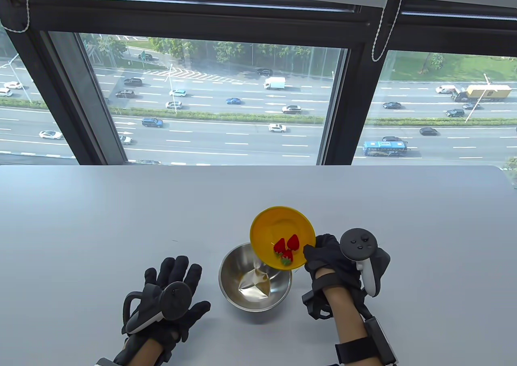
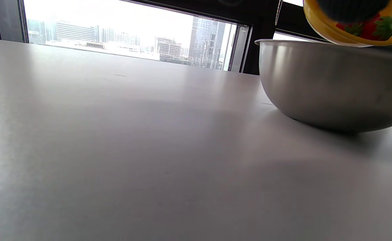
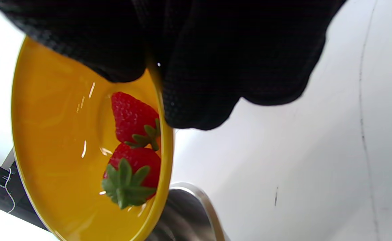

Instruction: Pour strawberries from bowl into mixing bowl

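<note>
My right hand (image 1: 323, 253) grips the rim of a yellow bowl (image 1: 274, 229) and holds it tilted above the far right edge of a steel mixing bowl (image 1: 242, 285). Three strawberries (image 1: 286, 248) lie at the low side of the yellow bowl, over the mixing bowl. The right wrist view shows my fingers (image 3: 199, 83) on the yellow rim (image 3: 164, 160) with two strawberries (image 3: 132, 140) inside. My left hand (image 1: 173, 285) rests flat and spread on the table left of the mixing bowl, holding nothing. The left wrist view shows the mixing bowl's side (image 2: 333, 83) and the yellow bowl (image 2: 323, 26) above it.
The grey table (image 1: 121, 220) runs back to a large window (image 1: 210, 99). Nothing but the two bowls stands on the table.
</note>
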`<state>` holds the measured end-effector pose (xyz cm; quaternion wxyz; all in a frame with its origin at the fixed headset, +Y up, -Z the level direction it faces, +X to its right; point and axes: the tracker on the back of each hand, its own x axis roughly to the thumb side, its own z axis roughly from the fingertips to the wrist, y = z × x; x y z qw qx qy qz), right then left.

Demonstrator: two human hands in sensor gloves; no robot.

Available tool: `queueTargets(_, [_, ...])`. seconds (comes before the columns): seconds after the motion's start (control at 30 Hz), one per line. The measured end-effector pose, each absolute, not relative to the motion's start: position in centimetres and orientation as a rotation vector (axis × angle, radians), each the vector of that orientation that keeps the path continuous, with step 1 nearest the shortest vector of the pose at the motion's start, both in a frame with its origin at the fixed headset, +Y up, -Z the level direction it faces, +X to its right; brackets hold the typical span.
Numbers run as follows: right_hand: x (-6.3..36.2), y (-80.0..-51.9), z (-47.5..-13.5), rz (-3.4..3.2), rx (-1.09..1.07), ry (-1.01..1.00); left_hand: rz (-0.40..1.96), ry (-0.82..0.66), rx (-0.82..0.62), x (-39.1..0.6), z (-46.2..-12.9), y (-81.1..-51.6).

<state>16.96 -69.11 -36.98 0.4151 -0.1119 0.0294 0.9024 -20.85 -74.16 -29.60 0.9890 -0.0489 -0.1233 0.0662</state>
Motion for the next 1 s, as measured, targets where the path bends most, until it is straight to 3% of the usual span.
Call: queueTargets(1.0, [15.3,-69.6,-36.4,2.322,-0.132,-0.054,0.131,-0.242,-0.115,-20.9,-29.7,-74.3])
